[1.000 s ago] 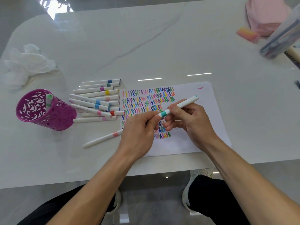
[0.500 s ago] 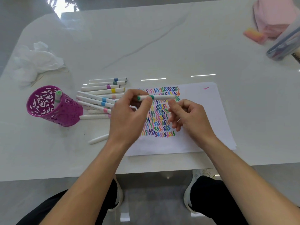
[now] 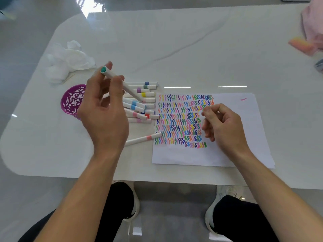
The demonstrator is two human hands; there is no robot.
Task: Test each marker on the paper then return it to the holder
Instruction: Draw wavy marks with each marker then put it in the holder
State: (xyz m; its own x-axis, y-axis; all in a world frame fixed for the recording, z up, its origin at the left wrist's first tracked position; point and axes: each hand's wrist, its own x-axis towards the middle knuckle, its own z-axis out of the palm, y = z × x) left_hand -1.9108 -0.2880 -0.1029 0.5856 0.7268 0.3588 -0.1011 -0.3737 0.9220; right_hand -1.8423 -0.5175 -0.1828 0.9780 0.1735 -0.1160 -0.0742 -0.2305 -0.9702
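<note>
My left hand (image 3: 104,109) pinches a capped white marker with a teal end (image 3: 111,74), held tilted above the table just right of the purple cut-out holder (image 3: 70,102), which the hand partly hides. My right hand (image 3: 222,124) rests with loosely curled fingers on the white paper (image 3: 236,137) and holds nothing. Rows of coloured squiggles (image 3: 181,119) cover the paper's left half. Several white markers (image 3: 139,102) lie in a row between holder and paper. One marker with a pink band (image 3: 145,138) lies apart, nearer me.
Crumpled white tissue (image 3: 70,60) lies behind the holder at the far left. A pink cloth (image 3: 312,23) and an orange-pink eraser (image 3: 300,45) sit at the far right. The table's front edge (image 3: 157,179) runs just below the paper, my knees under it.
My left hand has taken the teal marker from the right hand and carried it left toward the holder. My right hand let go and stays on the paper.
</note>
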